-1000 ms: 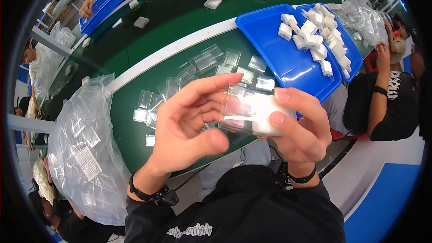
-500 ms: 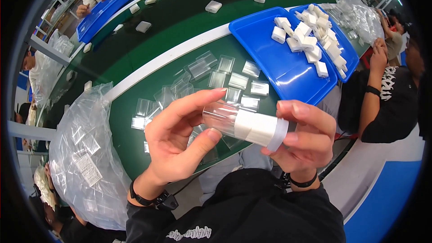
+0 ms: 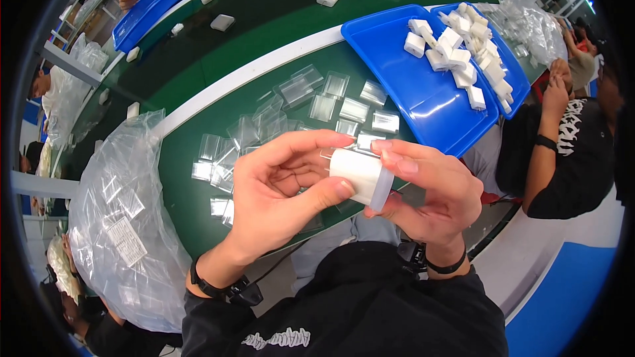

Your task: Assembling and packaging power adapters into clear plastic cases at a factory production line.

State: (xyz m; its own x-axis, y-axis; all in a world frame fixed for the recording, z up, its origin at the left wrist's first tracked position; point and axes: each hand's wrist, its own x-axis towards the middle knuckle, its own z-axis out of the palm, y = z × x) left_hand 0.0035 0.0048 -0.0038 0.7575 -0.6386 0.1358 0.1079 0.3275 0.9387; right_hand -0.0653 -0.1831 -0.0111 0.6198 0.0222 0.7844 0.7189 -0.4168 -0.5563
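Both hands, left hand (image 3: pixel 281 192) and right hand (image 3: pixel 433 192), pinch a white block (image 3: pixel 357 173) in clear film (glossy), fingers closed around it, above scattered clear sleeves (image 3: pixel 291 116), near the blue tray (image 3: pixel 423 92).

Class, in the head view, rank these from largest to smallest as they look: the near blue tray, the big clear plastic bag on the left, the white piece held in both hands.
1. Clear plastic bag and blue tray: look alike in size, and fisheye bending makes ranking unsure.
2. White piece: smallest, though nearest the camera, held between the left hand and right hand.
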